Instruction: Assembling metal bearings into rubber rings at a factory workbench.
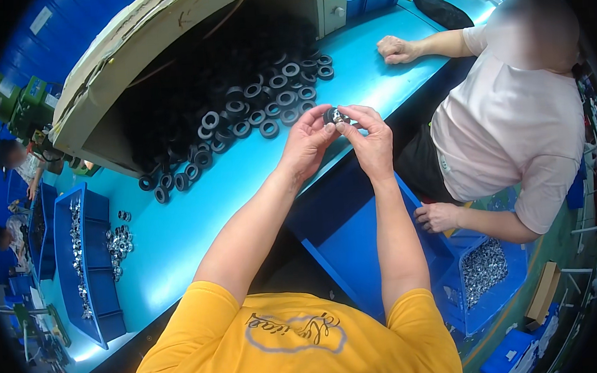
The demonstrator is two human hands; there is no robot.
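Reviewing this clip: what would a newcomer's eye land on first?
Probably the heap of black rings, spread from under the arched beige housing onto the turquoise table. Then, at the picture's centre, the left hand and right hand holding a small black-and-silver part above the table's near edge.

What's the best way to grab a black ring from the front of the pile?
I'd pinch the outer rim of a black ring with thumb and finger, coming from the person's side. It's round, its hole shows from above so a fingertip might hook in, and bare tabletop lies in front, while more rings crowd behind.
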